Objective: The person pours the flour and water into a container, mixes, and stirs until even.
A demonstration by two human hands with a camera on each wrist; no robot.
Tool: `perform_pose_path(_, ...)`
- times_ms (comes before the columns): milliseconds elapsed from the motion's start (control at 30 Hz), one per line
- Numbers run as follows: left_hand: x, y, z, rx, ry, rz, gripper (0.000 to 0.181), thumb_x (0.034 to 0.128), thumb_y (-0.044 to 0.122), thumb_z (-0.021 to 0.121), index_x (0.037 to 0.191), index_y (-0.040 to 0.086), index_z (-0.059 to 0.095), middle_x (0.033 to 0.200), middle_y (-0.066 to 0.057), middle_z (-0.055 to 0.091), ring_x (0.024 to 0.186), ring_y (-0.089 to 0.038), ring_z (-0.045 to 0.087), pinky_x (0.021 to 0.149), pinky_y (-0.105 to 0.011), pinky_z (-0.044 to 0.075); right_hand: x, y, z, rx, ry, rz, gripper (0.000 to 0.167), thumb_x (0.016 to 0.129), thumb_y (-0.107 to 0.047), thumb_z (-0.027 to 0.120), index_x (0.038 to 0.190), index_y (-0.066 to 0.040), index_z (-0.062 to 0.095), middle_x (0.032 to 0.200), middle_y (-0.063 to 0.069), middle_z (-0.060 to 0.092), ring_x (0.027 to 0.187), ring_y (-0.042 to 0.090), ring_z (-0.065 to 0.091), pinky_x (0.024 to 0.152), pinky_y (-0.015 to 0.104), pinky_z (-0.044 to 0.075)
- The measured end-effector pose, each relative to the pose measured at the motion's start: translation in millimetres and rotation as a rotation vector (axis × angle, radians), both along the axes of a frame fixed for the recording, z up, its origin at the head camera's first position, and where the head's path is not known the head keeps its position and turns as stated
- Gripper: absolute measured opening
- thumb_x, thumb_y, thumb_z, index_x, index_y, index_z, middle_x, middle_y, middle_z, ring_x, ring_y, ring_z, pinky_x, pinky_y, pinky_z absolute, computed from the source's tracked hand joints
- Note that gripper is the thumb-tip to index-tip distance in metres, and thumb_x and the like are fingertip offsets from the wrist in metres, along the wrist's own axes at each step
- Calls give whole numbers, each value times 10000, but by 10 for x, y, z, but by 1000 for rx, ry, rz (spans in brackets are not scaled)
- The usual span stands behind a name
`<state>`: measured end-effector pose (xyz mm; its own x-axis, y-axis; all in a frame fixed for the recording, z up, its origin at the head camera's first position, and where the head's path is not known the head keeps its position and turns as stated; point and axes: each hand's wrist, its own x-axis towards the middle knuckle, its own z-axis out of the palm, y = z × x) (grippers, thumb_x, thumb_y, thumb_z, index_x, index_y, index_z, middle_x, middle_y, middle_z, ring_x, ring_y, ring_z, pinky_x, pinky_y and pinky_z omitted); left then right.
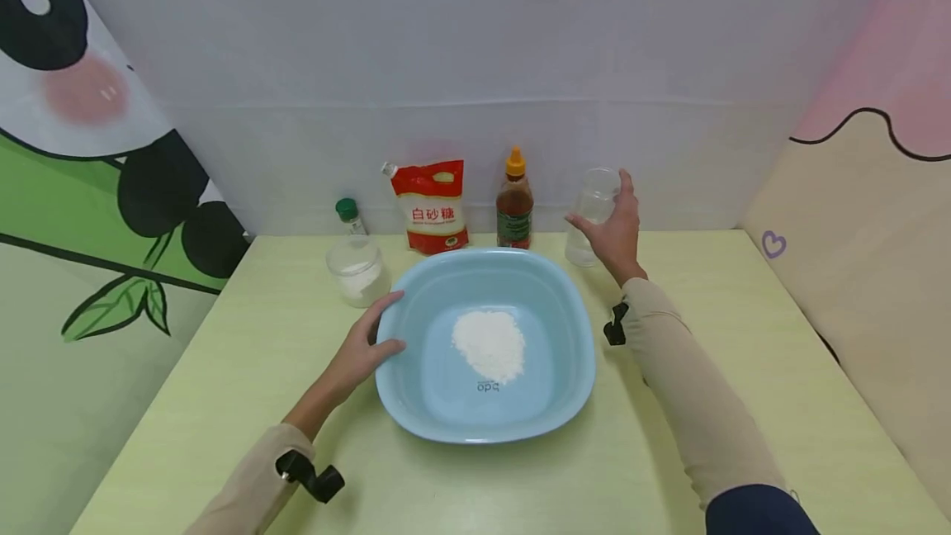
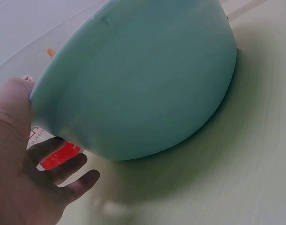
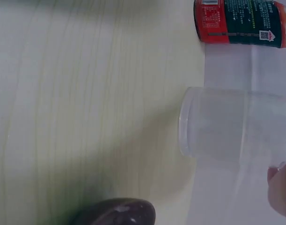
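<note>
A light blue basin (image 1: 486,428) sits on the table with a heap of white powder (image 1: 490,345) on its bottom. My left hand (image 1: 364,353) grips its left rim, thumb over the edge; in the left wrist view the other fingers (image 2: 77,185) spread below the rim, outside the wall. To the basin's upper right, a clear cylindrical glass (image 1: 590,205) stands upright. My right hand (image 1: 615,234) is at the glass, thumb and fingers wide apart around it. In the right wrist view one fingertip (image 3: 282,187) is beside the glass wall; whether it touches cannot be told.
Behind the basin stand a red and white pouch (image 1: 431,209) and a brown sauce bottle (image 1: 514,209) with a yellow cap. A clear jar (image 1: 359,275) of white powder and a green-capped bottle (image 1: 349,215) are on the left. Light cloth (image 1: 475,48) hangs along the table's back edge.
</note>
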<state>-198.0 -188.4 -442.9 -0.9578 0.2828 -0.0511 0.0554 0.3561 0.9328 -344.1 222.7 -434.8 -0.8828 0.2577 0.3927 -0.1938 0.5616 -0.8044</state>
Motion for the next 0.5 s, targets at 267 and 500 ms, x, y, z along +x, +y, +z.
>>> perform_pose_path(267,-8,-9,3,-2,-8,17,739,892,15,592,1558,162,307,1624,-189,243,1376,-454,404,1051,-561,435,-84,-73,-37,-62,90,-31,1055,749,-260,878,1556,-170,203,1362,210,477,1237,386,463,994,579,399)
perform_pose_path(500,-7,-20,-7,-1,7,13,724,891,3,598,1546,147,323,1603,-208,270,1345,-464,431,1030,-561,460,-119,-115,-55,-106,77,-71,1086,740,-258,884,1560,-210,173,1393,198,469,1249,375,467,1009,570,399)
